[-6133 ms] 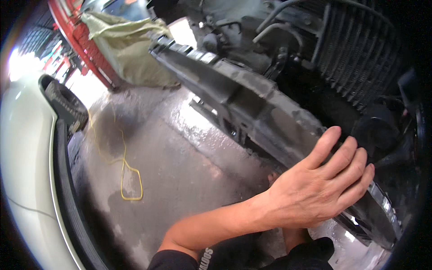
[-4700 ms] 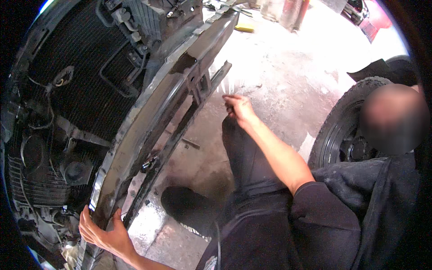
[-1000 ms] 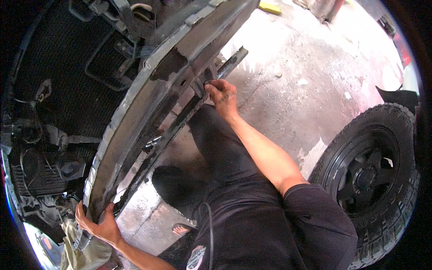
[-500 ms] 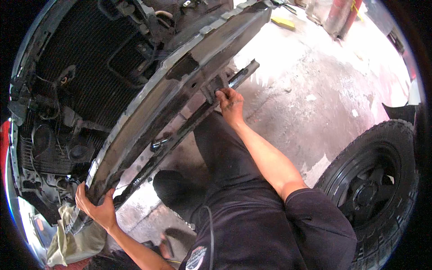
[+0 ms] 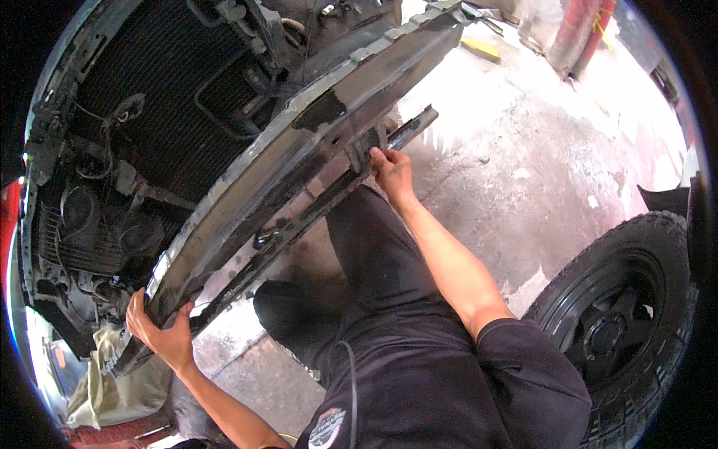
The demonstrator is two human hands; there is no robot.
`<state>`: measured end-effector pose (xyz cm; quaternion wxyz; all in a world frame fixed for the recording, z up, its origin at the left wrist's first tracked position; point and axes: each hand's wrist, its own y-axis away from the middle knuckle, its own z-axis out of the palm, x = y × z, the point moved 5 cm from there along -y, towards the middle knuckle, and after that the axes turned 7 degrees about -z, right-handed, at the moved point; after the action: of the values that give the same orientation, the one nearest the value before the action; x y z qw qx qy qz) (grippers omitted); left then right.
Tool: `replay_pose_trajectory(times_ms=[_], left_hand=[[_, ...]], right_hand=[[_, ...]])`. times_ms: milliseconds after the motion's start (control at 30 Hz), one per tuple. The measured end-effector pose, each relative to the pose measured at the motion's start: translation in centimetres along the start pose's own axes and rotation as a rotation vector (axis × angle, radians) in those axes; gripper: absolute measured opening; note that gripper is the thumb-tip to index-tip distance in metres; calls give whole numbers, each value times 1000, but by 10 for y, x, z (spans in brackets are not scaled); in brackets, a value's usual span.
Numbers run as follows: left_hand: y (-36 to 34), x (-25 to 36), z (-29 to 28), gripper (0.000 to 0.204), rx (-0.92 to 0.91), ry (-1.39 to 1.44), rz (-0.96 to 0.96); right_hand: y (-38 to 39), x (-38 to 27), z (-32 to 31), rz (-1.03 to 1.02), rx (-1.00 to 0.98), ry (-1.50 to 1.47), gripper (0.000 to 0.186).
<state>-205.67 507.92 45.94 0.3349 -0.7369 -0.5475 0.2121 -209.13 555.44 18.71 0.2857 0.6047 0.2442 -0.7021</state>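
Note:
A long, scuffed metal bumper beam (image 5: 262,179) runs diagonally across the head view, from the lower left to the top centre, in front of a vehicle's exposed front end. My left hand (image 5: 166,337) is wrapped round its lower left end, with the thumb on the near side and the fingers over the far edge. Along its near side runs a narrow dark rail (image 5: 299,217) with a bracket (image 5: 364,152) joining the two. My right hand (image 5: 394,178) is closed on this bracket, fingertips and thumb pinching its near edge. The bracket's underside is hidden.
Beyond the beam sits a dark radiator (image 5: 142,82) with hoses and wiring. A tan cloth (image 5: 123,393) hangs at the lower left. To the right stands a black wheel (image 5: 609,329). Red cylinders (image 5: 576,37) and a yellow block (image 5: 481,49) are on the concrete floor at the far right.
The beam and vehicle front have shifted slightly right and down in the picture, along with the floor things. Both hands keep their holds. A dark shape beside my left forearm has left the view.

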Motion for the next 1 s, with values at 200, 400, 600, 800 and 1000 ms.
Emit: replay_pose_trajectory(times_ms=[200,400,600,800,1000], left_hand=[[1,1,-1,85,-12,-4,-27],[-1,3,-1,88,-3,13,-21],[-1,-1,-3,88,6,-13,-16],[-2,4,-1,87,12,3,-8],[-3,9,2,87,-1,22,-30]], right_hand=[[15,-18,5,-204,65,97,30],[1,-4,1,-402,102,336,34],[-5,16,9,-52,-26,26,39],[8,-12,0,-424,81,295,39],[-6,9,7,130,-79,-216,42]])
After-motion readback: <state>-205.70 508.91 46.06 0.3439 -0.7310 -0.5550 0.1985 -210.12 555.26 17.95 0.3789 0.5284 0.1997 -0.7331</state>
